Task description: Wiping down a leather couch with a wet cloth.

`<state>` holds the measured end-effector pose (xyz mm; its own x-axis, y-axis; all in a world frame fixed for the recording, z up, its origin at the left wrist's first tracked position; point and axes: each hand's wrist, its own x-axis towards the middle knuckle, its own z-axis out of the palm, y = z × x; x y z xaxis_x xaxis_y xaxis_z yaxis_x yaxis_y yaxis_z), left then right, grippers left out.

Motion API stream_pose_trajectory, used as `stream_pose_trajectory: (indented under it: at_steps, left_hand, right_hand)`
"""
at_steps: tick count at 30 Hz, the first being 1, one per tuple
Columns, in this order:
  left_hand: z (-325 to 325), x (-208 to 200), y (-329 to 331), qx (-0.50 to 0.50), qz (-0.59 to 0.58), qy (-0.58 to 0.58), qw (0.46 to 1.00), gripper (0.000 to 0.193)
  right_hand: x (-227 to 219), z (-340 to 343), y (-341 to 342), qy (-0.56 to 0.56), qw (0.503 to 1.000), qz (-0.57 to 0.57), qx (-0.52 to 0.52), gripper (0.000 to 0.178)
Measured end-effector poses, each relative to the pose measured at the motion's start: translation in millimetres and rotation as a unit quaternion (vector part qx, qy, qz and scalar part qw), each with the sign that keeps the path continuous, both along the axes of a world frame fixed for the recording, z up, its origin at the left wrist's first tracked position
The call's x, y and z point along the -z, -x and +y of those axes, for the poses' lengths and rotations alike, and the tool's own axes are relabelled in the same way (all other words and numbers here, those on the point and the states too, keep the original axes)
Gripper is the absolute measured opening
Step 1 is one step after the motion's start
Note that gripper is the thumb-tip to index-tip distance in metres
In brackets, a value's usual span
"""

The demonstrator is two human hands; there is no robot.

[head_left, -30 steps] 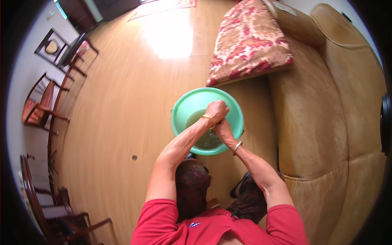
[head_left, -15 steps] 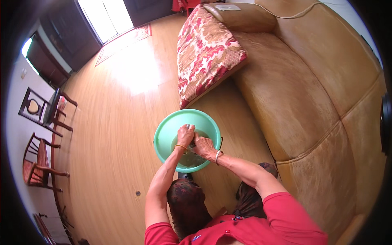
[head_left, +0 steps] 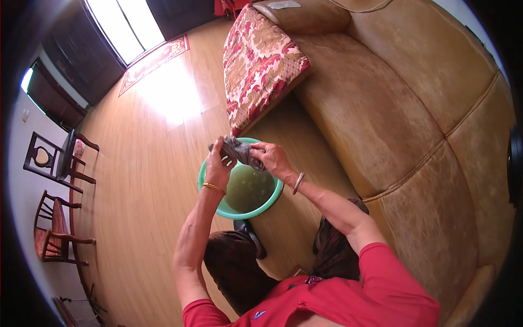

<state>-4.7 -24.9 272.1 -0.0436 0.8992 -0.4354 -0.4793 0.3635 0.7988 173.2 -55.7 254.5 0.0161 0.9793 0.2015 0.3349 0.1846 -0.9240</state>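
Head view: the grey cloth is bunched between both hands, above the far part of the green plastic basin. The left hand supports the cloth's left end, its fingers curled loosely around it. The right hand pinches the opposite end between thumb and fingers.

Potential faults and causes:
- Dripping outside the basin. Cause: the cloth's left end lies close to the far-left rim, so runoff could reach the wooden floor and make it slippery.
- Wetting of the floral-patterned cushion. Cause: its near corner sits just beside the far rim, within reach of splashes.
- Loss of hold. Cause: the left grasp appears looser than the right; if it slips, the cloth could drop and splash the cloudy water.
- Basin disturbance. Cause: a black shoe stands just beside the near rim; a shift of the foot could nudge it.

Difference from the frame half a second earlier: the hands, then close together low inside the basin, are now raised and farther apart. The cloth, then largely hidden by them, is exposed, and more of the water surface shows.
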Motion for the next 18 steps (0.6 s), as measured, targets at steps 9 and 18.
stream_pose_trajectory:
  at_steps: [9, 18]
  left_hand:
    - [-34.6, -33.1, -49.3, 0.093, -0.22, -0.06, 0.969, 0.041]
    - [-33.9, -26.5, -56.9, 0.126, -0.112, -0.135, 0.976, 0.048]
  right_hand:
    - [19.2, -27.9, -31.4, 0.069, 0.992, -0.062, -0.091, 0.028]
    - [-40.6, -67.0, -38.8, 0.169, 0.921, 0.276, -0.217, 0.052]
